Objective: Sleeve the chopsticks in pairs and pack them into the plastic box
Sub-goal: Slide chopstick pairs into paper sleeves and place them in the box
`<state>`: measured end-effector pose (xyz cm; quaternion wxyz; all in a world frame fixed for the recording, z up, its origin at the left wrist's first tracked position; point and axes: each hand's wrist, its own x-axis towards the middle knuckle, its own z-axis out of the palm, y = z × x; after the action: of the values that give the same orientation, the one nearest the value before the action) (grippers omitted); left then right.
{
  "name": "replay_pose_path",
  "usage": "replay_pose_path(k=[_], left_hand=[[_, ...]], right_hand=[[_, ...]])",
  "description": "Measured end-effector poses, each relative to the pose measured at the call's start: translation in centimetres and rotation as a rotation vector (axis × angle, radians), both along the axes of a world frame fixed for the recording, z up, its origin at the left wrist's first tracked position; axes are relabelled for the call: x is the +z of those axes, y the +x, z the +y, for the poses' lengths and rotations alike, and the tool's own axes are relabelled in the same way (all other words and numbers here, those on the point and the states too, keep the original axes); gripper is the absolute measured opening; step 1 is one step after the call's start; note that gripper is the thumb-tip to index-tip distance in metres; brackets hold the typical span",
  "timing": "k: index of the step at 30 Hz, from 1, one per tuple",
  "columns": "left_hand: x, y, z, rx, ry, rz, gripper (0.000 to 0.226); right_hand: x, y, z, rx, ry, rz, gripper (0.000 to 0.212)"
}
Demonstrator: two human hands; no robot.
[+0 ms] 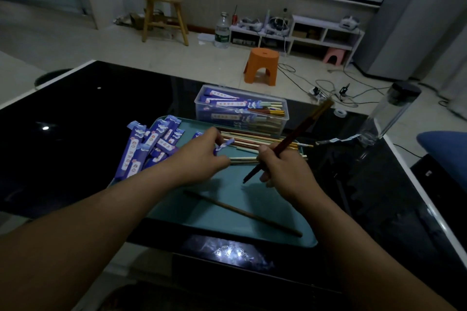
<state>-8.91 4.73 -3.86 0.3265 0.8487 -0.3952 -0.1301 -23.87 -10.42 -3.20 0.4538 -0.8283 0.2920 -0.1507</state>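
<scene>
Holding what, and why?
My right grip (283,166) is curled round 2 dark red chopsticks (300,130), tips angled down over the tray (214,219), ready for sleeving, I judge. My left grip (202,156) pinches 1 purple sleeve (223,147) by its end, above the tray's middle.
And the box?
The plastic box (199,108), partly filled, sits just past the tray's far edge. Spare sleeves (149,144) lie on the tray's left, within reach.

Dim bluish light is filling the scene. The glossy desk (75,113) is mirroring glints near its left edge and bright glare at its near edge. The right hand (283,169) is casting a soft shadow; wide-angle distortion is bending the borders.
</scene>
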Motion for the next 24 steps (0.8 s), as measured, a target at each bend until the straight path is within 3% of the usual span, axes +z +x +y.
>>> replay_pose_path(k=[4, 7, 14, 18, 24], left_hand=[[0.1, -0.9, -0.7, -0.213, -0.080, 0.135, 0.014], [-0.1, -1.2, -0.5, -0.239, -0.059, 0.221, 0.018], [0.7, -1.4, 0.0, -0.273, -0.054, 0.410, 0.025], [0.9, -1.5, -0.2, -0.227, -0.056, 0.291, 0.039], [0.3, -1.1, 0.1, -0.243, -0.124, 0.166, 0.017]], right_hand=[[0.7, 0.4, 0.3, -0.058, 0.470, -0.169, 0.034], [0.7, 0.4, 0.2, -0.079, 0.635, -0.213, 0.032], [0.8, 0.1, -0.1, 0.026, 0.593, -0.180, 0.035], [1.0, 0.1, -1.1, -0.119, 0.525, -0.268, 0.027], [1.0, -0.3, -1.8, -0.211, 0.550, -0.351, 0.026]])
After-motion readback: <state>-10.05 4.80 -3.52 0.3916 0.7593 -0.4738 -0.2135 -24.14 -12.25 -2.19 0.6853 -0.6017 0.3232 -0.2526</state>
